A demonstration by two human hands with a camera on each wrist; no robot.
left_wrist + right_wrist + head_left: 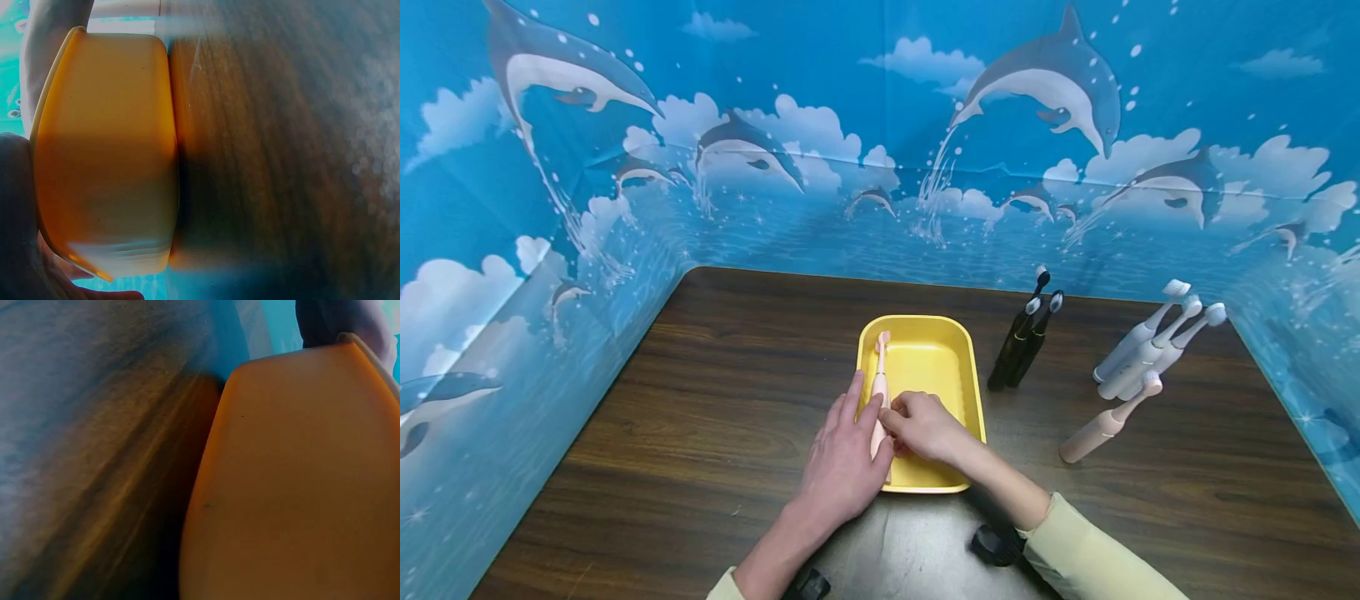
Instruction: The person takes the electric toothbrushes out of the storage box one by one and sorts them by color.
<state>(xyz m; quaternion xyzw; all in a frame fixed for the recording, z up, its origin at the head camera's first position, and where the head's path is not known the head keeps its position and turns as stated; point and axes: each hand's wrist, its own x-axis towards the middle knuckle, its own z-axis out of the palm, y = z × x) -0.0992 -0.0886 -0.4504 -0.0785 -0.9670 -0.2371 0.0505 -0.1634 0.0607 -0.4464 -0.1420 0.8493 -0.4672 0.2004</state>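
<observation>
A pale pink electric toothbrush (881, 385) lies lengthwise along the left side of a yellow tray (936, 358), brush head toward the far end. My left hand (844, 471) reaches over the tray's left rim, fingers mostly straight, index finger and thumb beside the toothbrush handle. From the right, my right hand (928, 429) reaches into the tray and pinches the handle; its fingertips are partly hidden. Both wrist views show mainly the tray's outer wall (103, 150), with parts of a hand at the rim.
Right of the tray, black electric toothbrushes (1021, 346) stand in a group. Farther right are several white electric toothbrushes (1138, 358) and another pink electric toothbrush (1093, 435), all upright on the dark wooden table (700, 433). A blue dolphin-print cloth (820, 225) encloses the table's back and sides.
</observation>
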